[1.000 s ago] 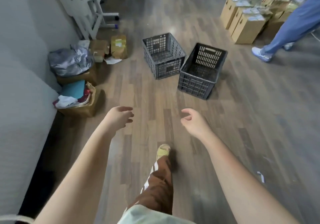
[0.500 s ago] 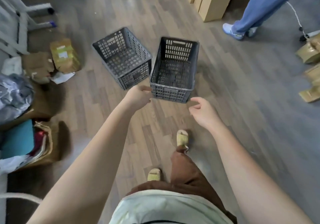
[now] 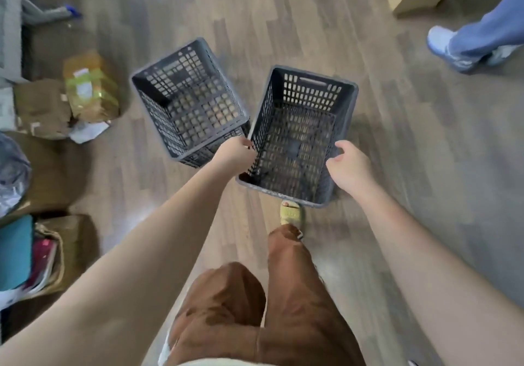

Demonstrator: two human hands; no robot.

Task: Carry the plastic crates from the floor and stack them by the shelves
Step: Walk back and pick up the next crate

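Both grips flank the right grey crate at frame centre: the left hand curls over its left rim, holding it, while the right hand sits at its right rim, fingers loosely bent; contact there is unclear. Just left, touching it, stands the second crate on the wooden floor.

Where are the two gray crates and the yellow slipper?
Left crate (image 3: 195, 110), head view, on its mesh floor.
Right crate (image 3: 297, 150), head view, on its mesh floor.
Yellow slipper (image 3: 291, 214), head view, on its strap.
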